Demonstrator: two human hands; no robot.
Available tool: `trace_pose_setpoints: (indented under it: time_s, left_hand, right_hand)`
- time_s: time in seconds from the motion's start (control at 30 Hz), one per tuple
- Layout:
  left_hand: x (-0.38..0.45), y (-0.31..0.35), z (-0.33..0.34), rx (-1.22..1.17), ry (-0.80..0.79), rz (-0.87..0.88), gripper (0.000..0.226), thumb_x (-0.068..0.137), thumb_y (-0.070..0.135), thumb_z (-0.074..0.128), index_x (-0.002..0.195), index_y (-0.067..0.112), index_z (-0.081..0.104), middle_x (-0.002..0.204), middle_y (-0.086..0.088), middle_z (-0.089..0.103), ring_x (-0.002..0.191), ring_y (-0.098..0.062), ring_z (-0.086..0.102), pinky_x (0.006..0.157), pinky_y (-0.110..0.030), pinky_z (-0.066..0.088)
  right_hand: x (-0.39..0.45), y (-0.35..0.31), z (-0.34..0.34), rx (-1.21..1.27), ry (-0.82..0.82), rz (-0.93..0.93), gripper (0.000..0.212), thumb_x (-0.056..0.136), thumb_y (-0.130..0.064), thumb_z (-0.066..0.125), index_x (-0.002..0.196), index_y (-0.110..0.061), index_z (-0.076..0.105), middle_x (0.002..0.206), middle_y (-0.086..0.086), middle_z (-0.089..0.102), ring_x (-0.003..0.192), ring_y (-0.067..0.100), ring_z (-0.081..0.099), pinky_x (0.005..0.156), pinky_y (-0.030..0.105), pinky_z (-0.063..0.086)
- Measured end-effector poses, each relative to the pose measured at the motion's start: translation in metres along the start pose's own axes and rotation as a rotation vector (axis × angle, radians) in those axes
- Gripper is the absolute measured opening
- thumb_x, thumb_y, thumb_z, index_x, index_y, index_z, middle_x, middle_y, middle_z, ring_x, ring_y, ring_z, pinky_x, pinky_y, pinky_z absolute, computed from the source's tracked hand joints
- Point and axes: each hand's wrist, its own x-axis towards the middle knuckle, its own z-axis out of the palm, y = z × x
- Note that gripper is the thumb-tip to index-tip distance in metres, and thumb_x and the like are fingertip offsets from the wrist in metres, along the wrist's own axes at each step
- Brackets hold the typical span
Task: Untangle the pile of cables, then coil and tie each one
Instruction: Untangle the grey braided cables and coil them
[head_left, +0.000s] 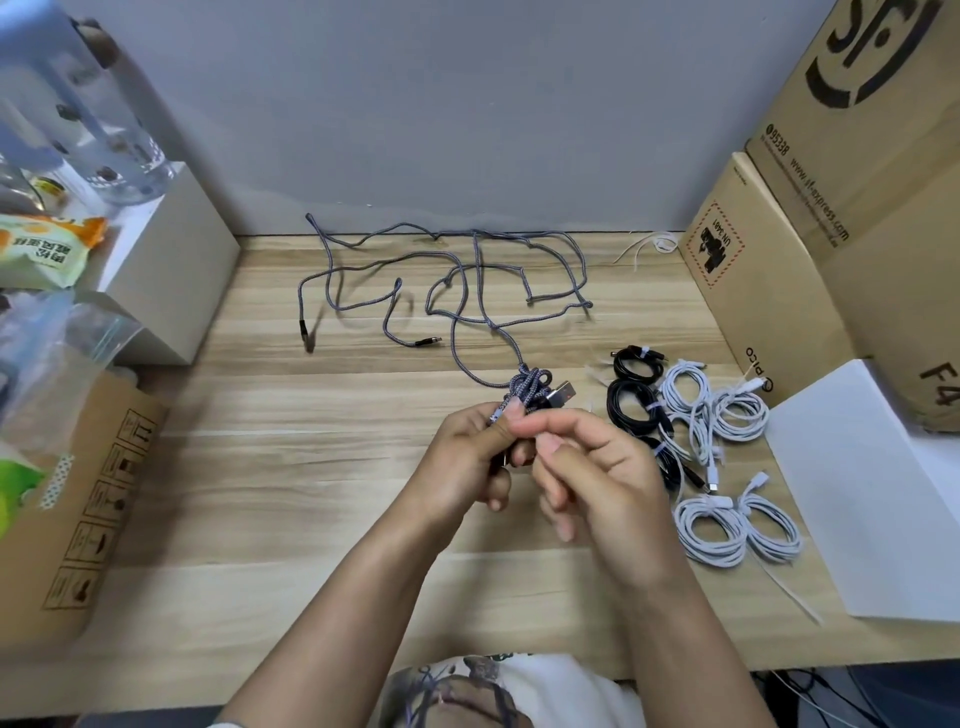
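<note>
Over the middle of the wooden table (260, 467) both hands meet at a small wound bundle of grey braided cable (527, 387), with a USB plug (562, 393) poking out to its right. The left hand (467, 457) grips the bundle, thumb pressed across the windings and fingers curled under it; most of the bundle is hidden inside the fist. The right hand (597, 478) has its fingers curled, forefinger and thumb reaching in against the left thumb, but whether they actually pinch the cable or a tie cannot be made out, since the contact spot is covered by the fingers. From the bundle the loose length of the same cable (467, 270) runs away in sprawling loops to the wall, its far ends lying left of centre. To the right lie finished coils: two black coils (636, 384) and several white coils (727, 410), each bound; another dark coil is partly hidden behind the right hand. Spare white ties (649, 244) lie by the wall. Cardboard boxes (831, 234) stand at the right, cut off by the frame edge, and blurred bags (47, 244) crowd the left
</note>
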Motion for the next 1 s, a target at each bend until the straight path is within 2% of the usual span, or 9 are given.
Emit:
trace_pose_setpoints:
  time_s: [0.07,0.17,0.27,0.33,0.43,0.53,0.7,0.8,1.0]
  left_hand:
    - [-0.002,0.003,-0.001,-0.031,-0.007,-0.004,0.037,0.098,0.023,0.040,0.063,0.013,0.048,0.046,0.002,0.043,0.035,-0.010,0.026,0.037,-0.014,0.025]
    - [-0.007,0.007,-0.002,-0.061,0.018,-0.071,0.033,0.098,0.023,0.040,0.068,0.011,0.047,0.046,0.008,0.041,0.034,-0.006,0.021,0.038,-0.014,0.023]
    - [-0.009,0.010,-0.002,-0.019,-0.005,-0.055,0.025,0.096,0.027,0.041,0.080,0.010,0.048,0.055,0.005,0.041,0.036,-0.007,0.020,0.039,-0.015,0.024]
    - [-0.010,0.012,-0.001,0.027,0.015,-0.029,0.027,0.095,0.027,0.042,0.074,0.011,0.046,0.056,0.004,0.041,0.036,-0.009,0.022,0.039,-0.016,0.024]
    - [-0.012,0.013,0.002,0.097,0.047,0.027,0.030,0.097,0.021,0.043,0.070,0.011,0.045,0.053,0.006,0.040,0.034,-0.009,0.025,0.038,-0.018,0.024]
    - [-0.013,0.013,0.004,0.128,0.064,0.041,0.022,0.094,0.015,0.051,0.072,0.015,0.054,0.050,0.009,0.037,0.034,-0.006,0.027,0.036,-0.018,0.025]
    - [-0.014,0.009,0.002,0.180,-0.052,0.008,0.019,0.076,0.028,0.049,0.067,0.011,0.051,0.055,0.009,0.042,0.036,-0.009,0.031,0.036,-0.018,0.026]
    - [-0.016,0.013,0.000,0.203,-0.224,0.001,0.020,0.090,0.026,0.051,0.072,0.021,0.059,0.062,0.005,0.043,0.035,-0.006,0.031,0.037,-0.016,0.029]
    - [-0.020,0.020,-0.013,0.148,-0.381,-0.048,0.028,0.088,0.026,0.049,0.098,-0.001,0.049,0.072,0.001,0.042,0.035,-0.006,0.027,0.040,-0.017,0.027]
  right_hand:
    - [0.001,-0.004,-0.011,0.104,-0.108,-0.018,0.014,0.077,-0.026,0.064,0.081,-0.015,0.072,0.061,0.012,0.059,0.049,0.019,0.059,0.044,0.020,0.042]
    - [0.002,-0.009,-0.024,0.166,-0.177,-0.105,0.038,0.080,-0.052,0.062,0.084,-0.016,0.071,0.090,0.014,0.071,0.076,0.024,0.068,0.061,0.026,0.051]
    - [0.005,-0.011,-0.024,-0.023,-0.049,-0.202,0.034,0.070,-0.056,0.071,0.086,-0.026,0.071,0.088,-0.004,0.070,0.077,0.009,0.066,0.067,0.020,0.050]
    - [0.008,-0.009,-0.020,-0.179,-0.017,-0.248,0.034,0.066,-0.054,0.075,0.094,-0.034,0.069,0.093,-0.011,0.067,0.084,0.003,0.064,0.076,0.017,0.048]
    - [0.012,-0.006,-0.013,-0.509,-0.004,-0.308,0.041,0.073,-0.058,0.066,0.110,-0.041,0.063,0.108,-0.016,0.065,0.104,0.011,0.060,0.092,0.029,0.045]
    - [0.014,-0.006,-0.006,-0.531,-0.048,-0.295,0.035,0.079,-0.057,0.061,0.111,-0.043,0.064,0.101,-0.019,0.066,0.091,0.015,0.064,0.086,0.052,0.048]
    - [0.014,-0.018,-0.006,-0.427,-0.091,-0.253,0.004,0.078,-0.026,0.068,0.077,-0.026,0.071,0.070,-0.008,0.068,0.054,0.019,0.060,0.057,0.022,0.050]
    - [0.012,-0.025,-0.011,-0.261,-0.085,-0.152,0.017,0.076,-0.018,0.066,0.059,-0.021,0.066,0.053,-0.002,0.059,0.045,0.010,0.056,0.049,0.017,0.042]
    - [0.013,-0.033,-0.032,-0.134,-0.068,-0.029,0.023,0.062,-0.030,0.067,0.044,-0.018,0.059,0.047,0.001,0.054,0.048,0.015,0.050,0.050,0.018,0.043]
